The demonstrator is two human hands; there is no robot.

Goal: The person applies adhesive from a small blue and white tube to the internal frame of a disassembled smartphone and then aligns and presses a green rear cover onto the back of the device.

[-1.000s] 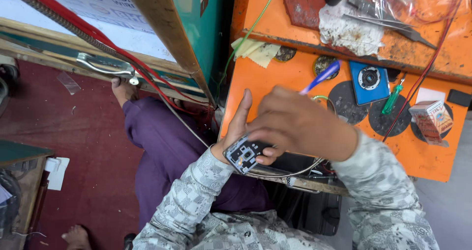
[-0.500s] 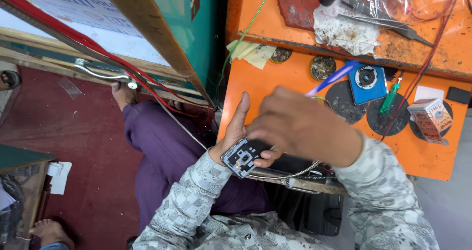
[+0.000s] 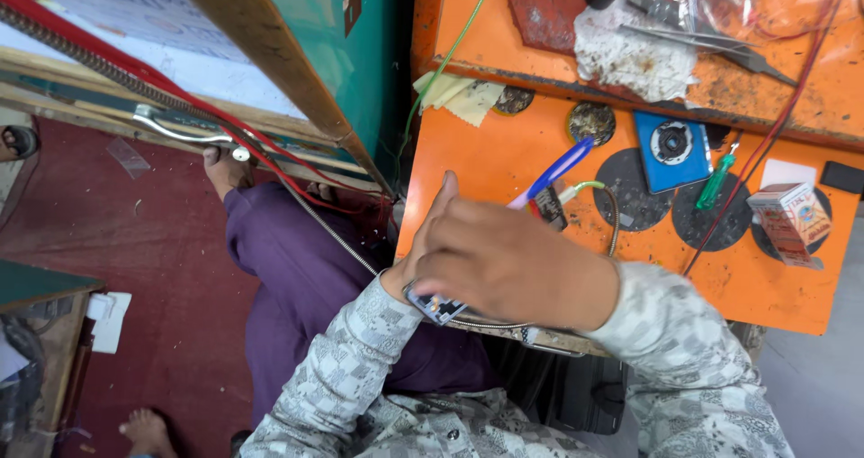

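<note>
A small dark device (image 3: 438, 307) is gripped in my left hand (image 3: 430, 229), whose thumb points up along the edge of the orange bench (image 3: 504, 166). Most of that hand is hidden. My right hand (image 3: 517, 262) lies curled over the top of the device and covers nearly all of it; only its lower corner shows. A thin wire runs from under my hands along the bench's front edge. Both sleeves are grey check cloth, and my legs in purple trousers (image 3: 297, 278) are below.
On the bench lie a blue pen (image 3: 560, 166), a blue square part (image 3: 671, 148), a green screwdriver (image 3: 715, 183), a small printed box (image 3: 792, 220), tweezers (image 3: 720, 49) and a white rag (image 3: 630, 49). A red cable and a metal hose (image 3: 180, 116) cross a teal cabinet at left.
My right hand has closed further over the device, so its face no longer shows. Both hands sit slightly higher against the bench edge.
</note>
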